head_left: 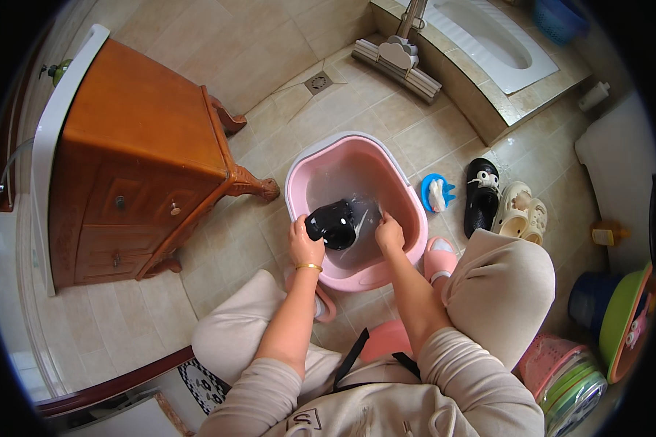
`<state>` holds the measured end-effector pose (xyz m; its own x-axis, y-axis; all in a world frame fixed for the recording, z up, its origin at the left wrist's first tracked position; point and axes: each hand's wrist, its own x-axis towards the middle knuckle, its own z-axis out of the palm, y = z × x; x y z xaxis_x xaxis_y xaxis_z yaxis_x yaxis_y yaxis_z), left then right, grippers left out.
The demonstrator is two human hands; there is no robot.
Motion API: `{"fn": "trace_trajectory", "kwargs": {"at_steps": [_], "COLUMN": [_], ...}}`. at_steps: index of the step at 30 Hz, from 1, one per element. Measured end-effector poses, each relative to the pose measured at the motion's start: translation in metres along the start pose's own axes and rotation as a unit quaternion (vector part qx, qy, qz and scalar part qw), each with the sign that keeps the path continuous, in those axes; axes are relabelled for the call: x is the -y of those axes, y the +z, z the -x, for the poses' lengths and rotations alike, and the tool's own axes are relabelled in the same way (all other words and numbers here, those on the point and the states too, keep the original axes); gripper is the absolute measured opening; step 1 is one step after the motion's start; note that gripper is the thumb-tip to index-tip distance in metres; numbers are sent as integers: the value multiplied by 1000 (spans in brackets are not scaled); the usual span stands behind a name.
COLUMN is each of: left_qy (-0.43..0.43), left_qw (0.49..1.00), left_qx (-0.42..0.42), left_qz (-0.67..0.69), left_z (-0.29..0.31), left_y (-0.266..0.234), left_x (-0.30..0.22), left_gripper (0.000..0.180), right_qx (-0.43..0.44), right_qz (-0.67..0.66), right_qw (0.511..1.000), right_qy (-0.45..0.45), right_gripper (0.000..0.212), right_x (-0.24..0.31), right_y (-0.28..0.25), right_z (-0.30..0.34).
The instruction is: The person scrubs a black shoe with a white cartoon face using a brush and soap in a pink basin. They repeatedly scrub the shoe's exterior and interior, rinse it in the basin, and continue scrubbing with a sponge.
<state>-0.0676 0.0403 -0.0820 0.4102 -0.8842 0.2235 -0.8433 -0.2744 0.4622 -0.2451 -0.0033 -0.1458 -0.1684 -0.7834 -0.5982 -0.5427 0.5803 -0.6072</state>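
Into the pink basin (353, 135) we go: what looks like a glossy black shoe (329, 218) sits in cloudy water (335, 178) beside the left edge, its opening seemingly turned toward the near edge. And the left hand (303, 242) has it, gripping from the left, thumb on the near side! So the shoe lies just right of that hand, and left of the right hand (390, 234), clearly the farther one. Long axis? Hard to call. That right hand dips inside the right edge, fingers curled; whether they pinch anything, can't tell. Both forearms slant inward over the near edge.
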Motion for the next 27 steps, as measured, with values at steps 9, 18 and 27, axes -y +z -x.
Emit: {"fn": "trace_trajectory", "kwargs": {"at_steps": [9,18,27], "left_qy": [-27,7,-12], "left_qw": [998,998,992], "left_qx": [-39,-28,-39], "left_qz": [41,50,118], "left_z": [-4,-5,-6], "left_y": [12,15,16], "left_x": [14,6,23], "left_gripper": [38,40,34], "right_qx": [101,45,60], "right_qz": [-110,91,145], "right_qw": [978,978,927], "right_qy": [-145,-184,-341], "right_gripper": [34,38,47], "right_x": [62,46,85], "right_y": [-6,-20,-23], "right_z": [79,49,131]}}
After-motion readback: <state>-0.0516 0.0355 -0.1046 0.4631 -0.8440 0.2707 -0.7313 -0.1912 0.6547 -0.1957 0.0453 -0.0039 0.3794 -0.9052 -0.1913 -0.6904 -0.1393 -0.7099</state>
